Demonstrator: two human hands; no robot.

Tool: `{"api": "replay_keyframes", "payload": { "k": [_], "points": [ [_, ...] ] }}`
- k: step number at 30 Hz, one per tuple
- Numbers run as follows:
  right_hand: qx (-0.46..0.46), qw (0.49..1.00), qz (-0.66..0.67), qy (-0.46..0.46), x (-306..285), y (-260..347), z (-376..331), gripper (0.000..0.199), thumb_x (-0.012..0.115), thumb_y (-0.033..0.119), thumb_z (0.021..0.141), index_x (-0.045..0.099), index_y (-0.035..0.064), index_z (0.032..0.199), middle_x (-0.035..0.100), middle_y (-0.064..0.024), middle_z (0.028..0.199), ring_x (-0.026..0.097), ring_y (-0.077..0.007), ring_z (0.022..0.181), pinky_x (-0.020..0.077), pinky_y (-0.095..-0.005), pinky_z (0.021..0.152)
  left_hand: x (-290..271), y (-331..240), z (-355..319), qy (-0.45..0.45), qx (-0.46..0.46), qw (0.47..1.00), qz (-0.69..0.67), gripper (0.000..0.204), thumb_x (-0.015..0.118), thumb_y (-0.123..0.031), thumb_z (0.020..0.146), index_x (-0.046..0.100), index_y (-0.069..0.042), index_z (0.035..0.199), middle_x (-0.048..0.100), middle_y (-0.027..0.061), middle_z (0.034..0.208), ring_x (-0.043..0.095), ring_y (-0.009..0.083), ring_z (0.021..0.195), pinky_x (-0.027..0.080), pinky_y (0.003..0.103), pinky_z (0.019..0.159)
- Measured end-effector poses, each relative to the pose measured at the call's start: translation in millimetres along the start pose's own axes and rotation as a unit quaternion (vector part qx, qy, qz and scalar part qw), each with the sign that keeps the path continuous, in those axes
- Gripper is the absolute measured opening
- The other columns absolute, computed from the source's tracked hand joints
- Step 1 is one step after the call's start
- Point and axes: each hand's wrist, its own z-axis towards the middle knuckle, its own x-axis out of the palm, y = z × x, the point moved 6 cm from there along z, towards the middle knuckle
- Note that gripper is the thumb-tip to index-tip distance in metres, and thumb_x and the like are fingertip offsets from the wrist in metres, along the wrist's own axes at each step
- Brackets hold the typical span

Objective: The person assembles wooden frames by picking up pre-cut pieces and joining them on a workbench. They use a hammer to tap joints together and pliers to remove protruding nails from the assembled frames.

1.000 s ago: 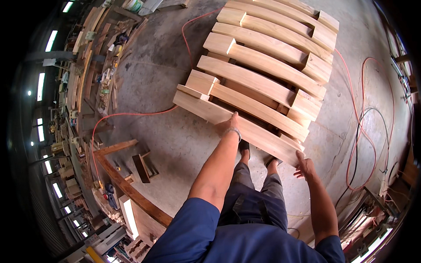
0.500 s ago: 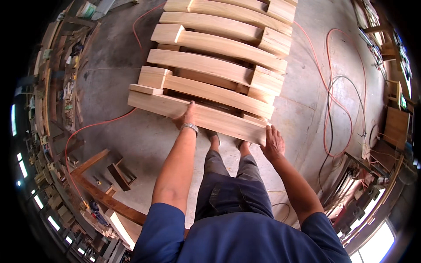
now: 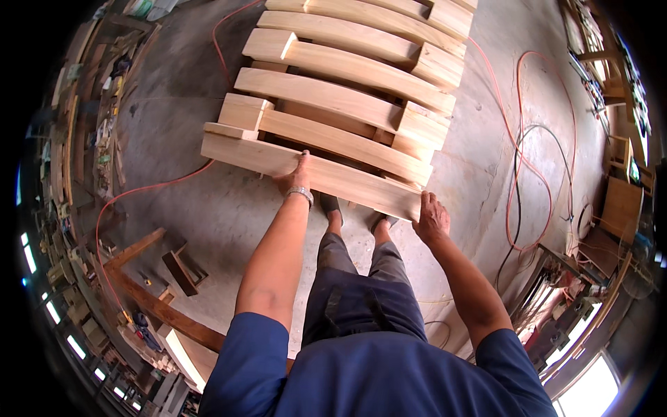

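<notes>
Floor: you stand on a grey concrete workshop floor (image 3: 208, 208); timber racks and offcuts line the wall at your left, and more stock crowds the right.
Red hose: a thin red hose (image 3: 149, 189) runs across the floor at the left, near the stack but apart from it; keep your feet clear of it.
Dark beam: a long dark beam (image 3: 163, 311) lies low at your left with small offcuts beside it, well away from your hands.
Left hand: your left hand (image 3: 295, 177), with a metal bracelet at the wrist, lies over the near edge of the front plank (image 3: 313, 174), thumb on top. Whether the fingers curl underneath is hidden, so the firmness of that hold cannot be told.
Front plank: it lies across the near end of the slatted timber stack (image 3: 354, 76), resting on the pieces below, just ahead of your feet.
Right hand: your right hand (image 3: 432, 219) cups the plank's right end, fingers wrapped on the end grain.
Advice: your hands sit off-centre toward the right; judge the longer left end as the heavier, and steady it before shifting.
Cables: looped red and black cables (image 3: 517, 174) lie at the right, near your footing.
</notes>
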Motion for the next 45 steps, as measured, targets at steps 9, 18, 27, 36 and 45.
{"api": "replay_keyframes", "payload": {
  "k": [9, 18, 27, 36, 45],
  "points": [
    [0.031, 0.999, -0.017, 0.039, 10, 11, -4, 0.076, 0.090, 0.016, 0.066, 0.046, 0.0048, 0.127, 0.059, -0.0207, 0.124, 0.064, -0.0392, 0.112, 0.0529, -0.0482, 0.093, -23, 69, 13, 0.236, 0.031, 0.971, -0.029, 0.106, 0.092, -0.037, 0.075, 0.031, -0.002, 0.155, 0.064, 0.0216, 0.128, 0.068, 0.0226, 0.088, 0.058, 0.038, 0.067],
    [-0.106, 0.989, -0.094, -0.053, -28, 93, -36, 0.094, 0.089, 0.021, 0.074, 0.041, 0.0059, 0.152, 0.039, -0.0225, 0.157, 0.041, -0.0393, 0.143, 0.0364, -0.0496, 0.115, -133, 227, 11, 0.339, 0.115, 0.914, 0.189, 0.074, 0.088, -0.042, 0.079, 0.062, 0.004, 0.131, 0.077, 0.0143, 0.093, 0.073, 0.0169, 0.077, 0.059, 0.030, 0.073],
    [-0.159, 0.972, -0.165, 0.051, 19, 122, -69, 0.093, 0.074, 0.001, 0.076, 0.033, 0.0095, 0.159, 0.022, -0.0219, 0.167, 0.025, -0.0388, 0.154, 0.0376, -0.0543, 0.114, -329, 379, -38, 0.205, -0.118, 0.968, 0.082, 0.064, 0.085, -0.034, 0.084, 0.063, 0.006, 0.128, 0.076, 0.0164, 0.102, 0.073, 0.0210, 0.078, 0.060, 0.035, 0.069],
    [-0.102, 0.969, -0.216, 0.069, 33, 95, -60, 0.117, 0.094, 0.027, 0.070, 0.022, 0.0164, 0.162, 0.028, -0.0188, 0.163, 0.036, -0.0379, 0.147, 0.0433, -0.0546, 0.111, -338, 527, -162, 0.296, 0.060, 0.929, 0.216, 0.037, 0.064, -0.043, 0.094, 0.077, -0.013, 0.111, 0.077, 0.0122, 0.100, 0.074, 0.0272, 0.093, 0.057, 0.039, 0.078],
    [0.025, 0.988, -0.153, 0.021, -1, 29, -54, 0.112, 0.093, 0.031, 0.071, 0.027, 0.0081, 0.159, 0.040, -0.0186, 0.156, 0.043, -0.0375, 0.142, 0.0435, -0.0497, 0.112, -413, 562, -213, 0.262, 0.046, 0.925, 0.271, 0.039, 0.057, -0.045, 0.095, 0.078, -0.014, 0.106, 0.077, 0.0113, 0.104, 0.073, 0.0316, 0.099, 0.057, 0.041, 0.087]
  ]
}}
